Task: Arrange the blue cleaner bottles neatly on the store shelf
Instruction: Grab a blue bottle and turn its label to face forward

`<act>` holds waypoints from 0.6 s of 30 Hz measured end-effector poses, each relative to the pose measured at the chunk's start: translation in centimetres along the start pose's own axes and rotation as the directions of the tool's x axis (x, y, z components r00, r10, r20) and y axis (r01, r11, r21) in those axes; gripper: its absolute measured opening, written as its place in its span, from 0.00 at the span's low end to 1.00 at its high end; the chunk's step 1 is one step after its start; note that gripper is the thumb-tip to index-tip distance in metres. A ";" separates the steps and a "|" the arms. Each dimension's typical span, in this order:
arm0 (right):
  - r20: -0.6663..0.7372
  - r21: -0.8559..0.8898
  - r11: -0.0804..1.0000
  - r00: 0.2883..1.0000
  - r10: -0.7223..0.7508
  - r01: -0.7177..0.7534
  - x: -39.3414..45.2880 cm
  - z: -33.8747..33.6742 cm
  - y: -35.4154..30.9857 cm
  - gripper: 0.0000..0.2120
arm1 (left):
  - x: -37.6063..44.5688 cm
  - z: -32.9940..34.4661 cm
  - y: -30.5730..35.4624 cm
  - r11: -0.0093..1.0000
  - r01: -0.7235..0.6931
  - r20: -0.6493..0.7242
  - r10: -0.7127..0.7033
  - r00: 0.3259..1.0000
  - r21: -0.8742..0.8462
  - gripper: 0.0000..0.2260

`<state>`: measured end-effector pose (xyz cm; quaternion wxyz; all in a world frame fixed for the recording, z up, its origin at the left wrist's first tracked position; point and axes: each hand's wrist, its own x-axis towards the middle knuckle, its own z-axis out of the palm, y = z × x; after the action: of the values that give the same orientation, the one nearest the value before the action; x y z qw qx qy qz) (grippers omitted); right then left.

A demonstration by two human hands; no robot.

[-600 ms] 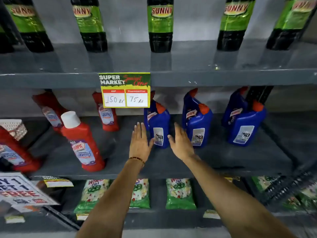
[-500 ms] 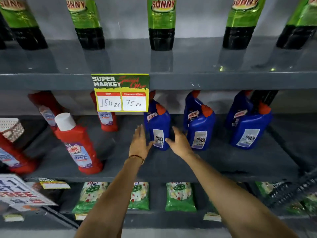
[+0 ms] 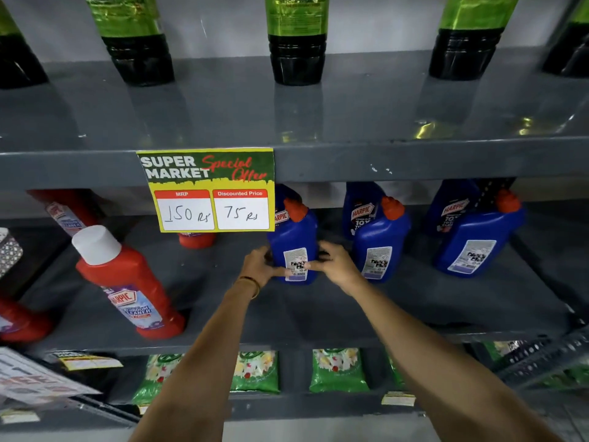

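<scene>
Several blue cleaner bottles with orange-red caps stand on the grey middle shelf (image 3: 414, 301) in three front-and-back pairs. Both my hands hold the leftmost front blue bottle (image 3: 294, 231), which stands upright with its back label facing me. My left hand (image 3: 259, 263) grips its left side and my right hand (image 3: 334, 263) grips its right side, thumbs on the label. The middle front bottle (image 3: 381, 237) stands just right of my right hand. The right front bottle (image 3: 478, 240) stands further right. Behind each, a second blue bottle shows its front label.
Red cleaner bottles (image 3: 127, 282) stand on the left half of the same shelf. A yellow price card (image 3: 210, 193) hangs from the upper shelf edge, partly hiding the bottle tops. Green-labelled dark bottles (image 3: 298, 39) line the top shelf. Green packets (image 3: 338, 371) lie on the shelf below.
Both hands reached forward from open and spread to closing on the sides of the leftmost front blue bottle. The camera came closer to the shelf.
</scene>
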<state>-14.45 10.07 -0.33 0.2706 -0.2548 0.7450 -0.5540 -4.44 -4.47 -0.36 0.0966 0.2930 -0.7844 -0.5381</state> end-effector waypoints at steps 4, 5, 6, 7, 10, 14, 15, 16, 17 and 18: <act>0.011 0.132 0.990 0.999 -0.043 0.041 -0.4 0.1 -0.6 0.28 | -1.5 0.0 -0.7 0.996 -0.056 -0.106 0.049 0.993 -0.063 0.22; 0.009 0.151 0.987 0.998 -0.061 0.059 -0.6 0.4 -0.9 0.29 | -1.7 0.2 -0.8 0.996 -0.079 -0.155 0.071 0.985 -0.046 0.20; 0.007 0.159 0.984 0.997 -0.078 0.075 -0.8 0.6 -1.2 0.31 | -2.0 0.6 -0.7 0.995 -0.096 -0.203 0.088 0.975 -0.032 0.19; 0.004 0.146 0.985 0.996 -0.089 0.088 -1.0 0.8 -1.5 0.32 | -2.3 0.9 -0.4 0.994 -0.104 -0.253 0.096 0.963 -0.017 0.19; 0.007 0.134 0.986 0.995 -0.104 0.102 -1.3 1.7 -2.1 0.33 | -2.9 1.6 0.6 0.986 -0.132 -0.375 0.162 0.913 0.104 0.17; 0.003 0.192 0.975 0.993 -0.118 0.115 -0.9 2.4 -2.1 0.33 | -4.0 2.0 1.6 0.933 -0.216 -0.369 0.316 0.874 0.289 0.17; -0.004 0.211 0.969 0.992 -0.126 0.124 -0.9 2.3 -2.3 0.32 | -4.1 1.9 1.6 0.925 -0.237 -0.342 0.335 0.878 0.298 0.18; -0.007 0.223 0.966 0.991 -0.135 0.133 -0.9 2.1 -2.4 0.31 | -4.2 1.6 1.6 0.920 -0.264 -0.304 0.350 0.886 0.289 0.18; -0.004 0.228 0.964 0.991 -0.137 0.134 -0.9 1.8 -2.4 0.30 | -4.0 1.1 1.4 0.927 -0.289 -0.251 0.347 0.904 0.238 0.17; 0.005 0.235 0.963 0.990 -0.141 0.136 -1.1 1.6 -2.4 0.29 | -3.7 0.3 1.2 0.943 -0.304 -0.188 0.326 0.927 0.134 0.15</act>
<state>-12.40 9.07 1.74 0.2673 -0.2784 0.6521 -0.6525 -1.96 -1.86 1.18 0.2479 0.2222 -0.8333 -0.4413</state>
